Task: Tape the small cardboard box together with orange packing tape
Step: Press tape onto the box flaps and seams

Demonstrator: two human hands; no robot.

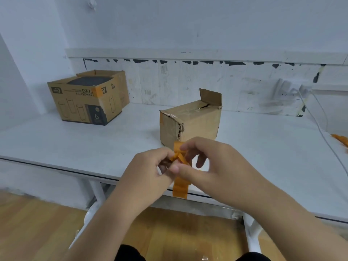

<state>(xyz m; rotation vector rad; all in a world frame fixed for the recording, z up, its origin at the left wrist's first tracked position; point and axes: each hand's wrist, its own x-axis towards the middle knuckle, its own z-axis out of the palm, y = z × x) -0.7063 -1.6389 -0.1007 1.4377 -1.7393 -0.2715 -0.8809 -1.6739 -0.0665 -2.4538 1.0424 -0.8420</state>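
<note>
Two hands meet over the table's (75, 147) near edge, working one strip of tape (180, 187). Our left hand (150, 170) pinches the crumpled upper part of the strip, and our right hand (209, 162) pinches it from the other side, with the ring and little fingers loosely curled and free. The tape hangs with its long axis roughly vertical, its lower end dangling flat past the table edge and its upper end folded on itself between our fingers. We judge it light, limp and sticky, quick to cling to itself, so it is best held by its ends and kept taut. The box (190, 121) stands on the table just beyond our hands, its long axis running away to the right, one flap (210, 97) upright at the far end. It looks worn but stiff enough to press tape on.
</note>
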